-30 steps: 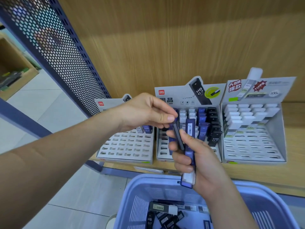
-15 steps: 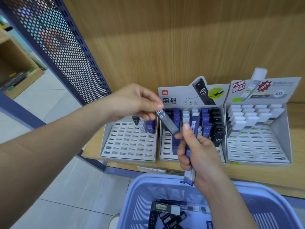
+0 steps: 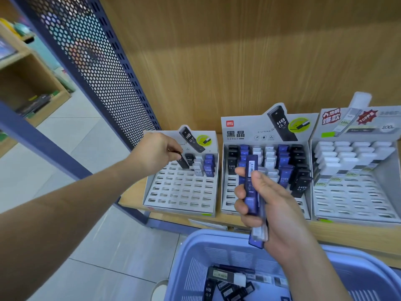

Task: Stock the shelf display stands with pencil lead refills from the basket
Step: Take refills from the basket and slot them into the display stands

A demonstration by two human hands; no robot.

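— Starting at the middle left of the frame: what is held by the left hand [image 3: 157,152]?
— A black refill case [image 3: 183,163] is pinched at its top end between thumb and fingers. It is tilted, and its lower end is brought to the back rows of the left display stand [image 3: 180,192], just beside the black, white and blue cases seated there. Whether it is in a slot cannot be told.
— And the right hand [image 3: 269,200]?
— It is clenched round a bundle of blue refill cases [image 3: 251,187]. The bundle is held upright in the lower middle of the frame, in front of the middle display stand [image 3: 245,129].
— How are the stands filled?
— Black, blue and white cases are packed into the middle stand's back rows, and open slots are seen in its front rows. White-capped cases are seated at the back of the right display stand [image 3: 351,198]. All three stands are set side by side on the wooden shelf [image 3: 351,233].
— Where is the basket?
— The blue basket [image 3: 195,244] is seen at the bottom edge, below the shelf front. Loose refills [image 3: 225,276], mostly black, are heaped inside it.
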